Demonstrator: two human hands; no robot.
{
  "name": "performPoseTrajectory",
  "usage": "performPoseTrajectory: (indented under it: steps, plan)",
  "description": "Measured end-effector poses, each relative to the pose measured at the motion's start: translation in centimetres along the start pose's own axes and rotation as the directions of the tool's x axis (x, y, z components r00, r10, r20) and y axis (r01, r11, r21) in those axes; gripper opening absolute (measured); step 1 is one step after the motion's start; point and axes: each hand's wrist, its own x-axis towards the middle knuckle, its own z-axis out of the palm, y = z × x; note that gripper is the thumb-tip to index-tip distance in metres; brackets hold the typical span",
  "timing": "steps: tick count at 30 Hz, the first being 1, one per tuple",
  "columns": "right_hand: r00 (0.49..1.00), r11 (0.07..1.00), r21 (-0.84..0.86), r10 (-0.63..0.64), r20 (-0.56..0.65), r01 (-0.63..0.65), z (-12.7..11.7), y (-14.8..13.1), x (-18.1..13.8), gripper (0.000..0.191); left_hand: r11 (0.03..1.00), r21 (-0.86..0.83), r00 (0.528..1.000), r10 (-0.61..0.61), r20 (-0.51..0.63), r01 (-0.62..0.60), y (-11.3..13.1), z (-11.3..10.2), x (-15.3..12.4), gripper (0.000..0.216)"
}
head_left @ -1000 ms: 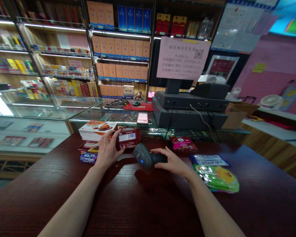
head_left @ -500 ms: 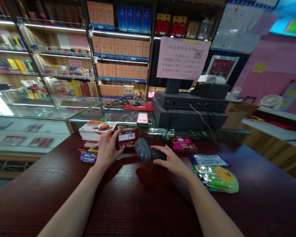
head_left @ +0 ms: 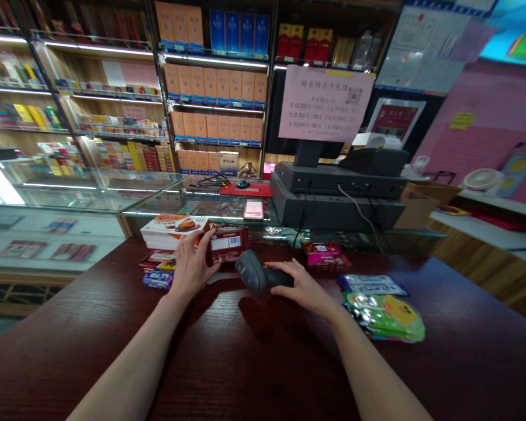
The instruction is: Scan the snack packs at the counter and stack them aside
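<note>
The left hand [head_left: 191,263] grips a dark red rectangular snack packet [head_left: 227,244] with a white barcode label, thumb on its near top edge and fingers closed around its left end, so the packet juts out to the right of the palm, held just above the dark reddish-brown wooden counter [head_left: 263,356]. The right hand [head_left: 304,285] is wrapped around the handle of a dark grey handheld barcode scanner [head_left: 255,273], fingers curled over the top of it; the scanner's head sticks out to the left of the fingertips, just below and beside the packet's label. The handle itself is mostly hidden under the hand, and whether the scanner touches the counter cannot be told. Left of the left hand sits one white flat box with an orange picture [head_left: 173,229], stacked on small packets partly hidden by the wrist. To the right lie three more packets: one pink-red [head_left: 324,254], one blue-white [head_left: 371,285], one green-yellow [head_left: 388,317].
</note>
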Motion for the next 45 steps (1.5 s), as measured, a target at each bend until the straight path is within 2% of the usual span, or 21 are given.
performPoseTrajectory:
  steps: [6,15,24,30,35,38,41,45]
  plan:
    - [0.996,0.999,0.008,0.035,0.085,-0.036,-0.1,0.2,-0.1,0.070,1.000,-0.006,1.000,0.013,-0.009,-0.013,0.0,0.0,0.0,0.080]
    - [0.972,0.999,-0.007,0.050,0.229,-0.049,0.5,1.1,0.0,0.071,1.000,-0.017,1.000,0.002,0.009,-0.002,-0.1,0.2,-0.2,0.083]
    - [0.979,1.000,-0.007,-0.019,0.204,0.021,0.7,1.1,-0.1,0.055,1.000,-0.024,1.000,0.002,0.009,-0.002,0.0,0.0,-0.2,0.083]
    - [0.976,1.000,-0.027,0.016,0.218,-0.010,0.6,0.8,-0.2,0.056,1.000,-0.023,1.000,0.009,0.016,-0.009,0.1,0.0,-0.1,0.082]
    - [0.968,0.998,0.034,0.049,0.248,-0.059,0.1,0.3,-0.5,0.062,0.999,-0.031,0.999,0.035,0.023,-0.034,0.5,-0.2,-0.1,0.081]
    - [0.981,0.994,0.085,0.051,0.187,-0.068,-0.2,-0.2,-0.3,0.051,0.998,-0.041,0.999,0.039,0.023,-0.038,0.7,-0.2,-0.1,0.081]
    - [0.997,0.990,0.114,0.080,0.005,-0.080,0.1,-0.3,0.1,0.041,0.997,-0.055,0.999,0.050,0.019,-0.049,1.1,-0.3,-0.1,0.081]
    - [0.971,0.978,0.194,0.121,-0.204,-0.081,1.1,0.0,0.8,0.041,0.996,-0.072,0.998,0.061,0.023,-0.059,1.8,-0.6,0.1,0.081]
